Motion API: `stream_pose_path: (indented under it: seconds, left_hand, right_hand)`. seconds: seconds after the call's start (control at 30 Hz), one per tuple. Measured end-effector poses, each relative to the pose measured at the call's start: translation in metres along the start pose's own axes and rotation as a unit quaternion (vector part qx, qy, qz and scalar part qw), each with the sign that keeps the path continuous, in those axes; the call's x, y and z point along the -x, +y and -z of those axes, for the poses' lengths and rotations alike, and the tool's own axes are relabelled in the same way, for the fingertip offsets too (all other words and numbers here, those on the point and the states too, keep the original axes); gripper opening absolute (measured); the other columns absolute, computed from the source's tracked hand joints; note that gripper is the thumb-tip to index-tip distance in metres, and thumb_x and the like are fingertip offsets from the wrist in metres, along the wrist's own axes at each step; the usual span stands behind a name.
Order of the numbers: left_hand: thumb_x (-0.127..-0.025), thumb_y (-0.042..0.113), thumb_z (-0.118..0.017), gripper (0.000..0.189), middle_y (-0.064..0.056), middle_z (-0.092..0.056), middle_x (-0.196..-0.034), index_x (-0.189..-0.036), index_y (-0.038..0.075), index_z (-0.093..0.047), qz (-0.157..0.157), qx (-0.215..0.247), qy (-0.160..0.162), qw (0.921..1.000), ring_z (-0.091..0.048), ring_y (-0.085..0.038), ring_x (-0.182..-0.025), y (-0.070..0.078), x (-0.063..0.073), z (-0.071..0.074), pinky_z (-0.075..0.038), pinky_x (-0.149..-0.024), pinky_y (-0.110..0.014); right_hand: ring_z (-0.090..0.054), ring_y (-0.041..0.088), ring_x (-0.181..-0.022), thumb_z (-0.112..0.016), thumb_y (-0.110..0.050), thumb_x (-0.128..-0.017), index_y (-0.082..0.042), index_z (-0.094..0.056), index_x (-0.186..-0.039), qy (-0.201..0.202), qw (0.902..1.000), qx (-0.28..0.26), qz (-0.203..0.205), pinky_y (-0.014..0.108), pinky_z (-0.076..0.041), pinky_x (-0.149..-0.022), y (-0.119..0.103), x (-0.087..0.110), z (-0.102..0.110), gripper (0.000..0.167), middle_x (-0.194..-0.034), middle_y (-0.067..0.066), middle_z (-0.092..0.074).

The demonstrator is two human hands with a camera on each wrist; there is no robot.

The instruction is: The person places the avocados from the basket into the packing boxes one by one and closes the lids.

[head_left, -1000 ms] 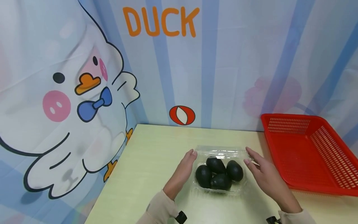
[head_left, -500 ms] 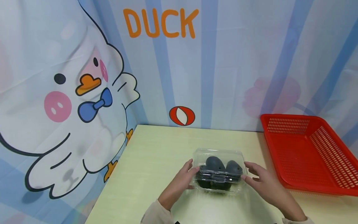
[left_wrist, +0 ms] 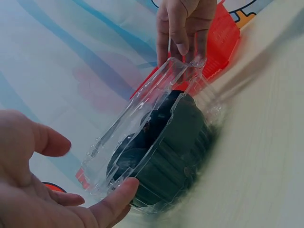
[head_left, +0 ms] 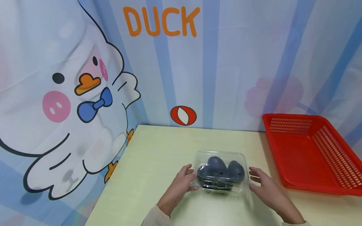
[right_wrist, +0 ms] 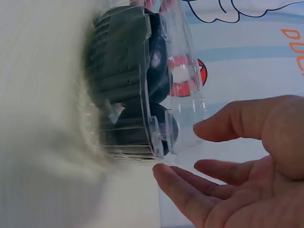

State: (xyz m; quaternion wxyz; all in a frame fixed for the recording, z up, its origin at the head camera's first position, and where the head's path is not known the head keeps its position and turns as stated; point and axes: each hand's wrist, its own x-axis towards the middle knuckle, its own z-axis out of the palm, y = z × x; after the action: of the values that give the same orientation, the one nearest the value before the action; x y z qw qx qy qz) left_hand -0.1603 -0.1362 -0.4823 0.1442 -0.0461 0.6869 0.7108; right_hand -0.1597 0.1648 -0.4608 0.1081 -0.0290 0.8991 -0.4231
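A clear plastic clamshell box [head_left: 223,185] sits on the table in the head view, its lid [head_left: 237,155] down over several dark, egg-shaped fruits [head_left: 217,166] that look like avocados. In the left wrist view the lid's rim and the base's rim lie close together, with a thin gap along them. My left hand [head_left: 181,182] is at the box's left side, fingers spread and loosely bent, fingertips right at the plastic. On the other side my right hand [head_left: 266,186] stands with relaxed fingers just off the box's right edge. Neither hand grips anything.
A red plastic basket [head_left: 308,157] with perforated sides stands at the right of the pale yellow table [head_left: 158,147]. Behind the table hangs a blue striped cloth [head_left: 232,62] with a duck print, which also covers the left side.
The clear lid has come down from the back of the box over the dark fruits. Both hands have followed it toward the front and then moved slightly apart from the box's sides.
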Motion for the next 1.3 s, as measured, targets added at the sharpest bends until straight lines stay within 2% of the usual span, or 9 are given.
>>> stream_pose_path:
  seconds: [0.17, 0.37, 0.57, 0.7, 0.9, 1.13, 1.3]
  left_hand:
    - [-0.096, 0.005, -0.054, 0.062, -0.03, -0.041, -0.146, -0.152, -0.008, -0.031, -0.007, 0.012, 0.012, 0.9998, -0.062, -0.03, -0.11, -0.006, -0.003, 0.001, -0.06, -0.083, -0.04]
    - [-0.088, -0.004, -0.056, 0.063, -0.027, -0.045, -0.134, -0.147, -0.009, -0.036, -0.01, 0.024, 0.018, 0.9995, -0.063, -0.025, -0.094, -0.012, -0.005, 0.002, -0.06, -0.08, -0.036]
    - [-0.084, -0.01, -0.056, 0.058, -0.019, -0.05, -0.113, -0.141, -0.009, -0.043, -0.008, 0.028, 0.023, 0.9993, -0.063, -0.022, -0.083, -0.013, -0.004, 0.002, -0.061, -0.074, -0.033]
    - [-0.086, -0.011, -0.056, 0.051, -0.013, -0.051, -0.101, -0.137, -0.008, -0.046, 0.007, 0.024, 0.019, 0.9995, -0.062, -0.02, -0.077, -0.014, -0.003, 0.002, -0.061, -0.07, -0.031]
    - [-0.091, -0.007, -0.056, 0.039, -0.01, -0.055, -0.09, -0.128, -0.007, -0.048, 0.029, 0.012, 0.014, 0.9994, -0.064, -0.018, -0.074, -0.018, -0.002, 0.003, -0.061, -0.066, -0.032]
    - [-0.095, -0.001, -0.055, 0.019, -0.009, -0.059, -0.08, -0.113, -0.006, -0.051, 0.055, 0.003, -0.003, 0.9985, -0.059, -0.014, -0.064, -0.021, -0.001, 0.003, -0.06, -0.063, -0.031]
    - [-0.098, 0.003, -0.054, 0.011, -0.006, -0.059, -0.074, -0.101, -0.007, -0.058, 0.071, -0.018, -0.011, 0.9973, -0.058, -0.012, -0.059, -0.024, 0.0, 0.003, -0.06, -0.06, -0.03]
  right_hand:
    - [-0.061, 0.044, -0.118, -0.065, -0.006, -0.094, 0.011, -0.038, -0.146, 0.005, 0.9984, -0.043, -0.035, 0.049, -0.057, -0.091, 0.006, 0.001, -0.003, 0.06, -0.133, 0.033, -0.056]
    - [-0.063, 0.026, -0.099, -0.065, -0.011, -0.096, 0.009, -0.04, -0.144, -0.011, 0.9914, -0.089, -0.095, 0.041, -0.059, -0.085, 0.014, 0.0, -0.005, 0.058, -0.113, 0.019, -0.061]
    - [-0.069, 0.022, -0.083, -0.058, -0.008, -0.097, 0.014, -0.044, -0.138, -0.017, 0.9832, -0.136, -0.12, 0.039, -0.061, -0.079, 0.017, 0.0, -0.009, 0.049, -0.093, 0.014, -0.066]
    - [-0.069, 0.02, -0.082, -0.057, -0.007, -0.097, 0.013, -0.044, -0.139, -0.025, 0.9767, -0.154, -0.148, 0.037, -0.061, -0.078, 0.019, -0.001, -0.011, 0.048, -0.093, 0.013, -0.069]
    - [-0.068, 0.019, -0.083, -0.057, -0.01, -0.099, 0.014, -0.046, -0.135, -0.039, 0.9695, -0.173, -0.169, 0.035, -0.06, -0.079, 0.023, -0.003, -0.01, 0.045, -0.093, 0.012, -0.072]
    - [-0.066, 0.016, -0.075, -0.053, -0.018, -0.103, 0.009, -0.064, -0.111, -0.056, 0.9649, -0.162, -0.199, 0.03, -0.059, -0.072, 0.024, 0.001, -0.01, 0.03, -0.084, 0.008, -0.071]
    - [-0.065, 0.015, -0.069, -0.051, -0.019, -0.102, 0.005, -0.067, -0.1, -0.061, 0.9624, -0.166, -0.206, 0.029, -0.057, -0.067, 0.023, 0.004, -0.012, 0.029, -0.078, 0.007, -0.07]
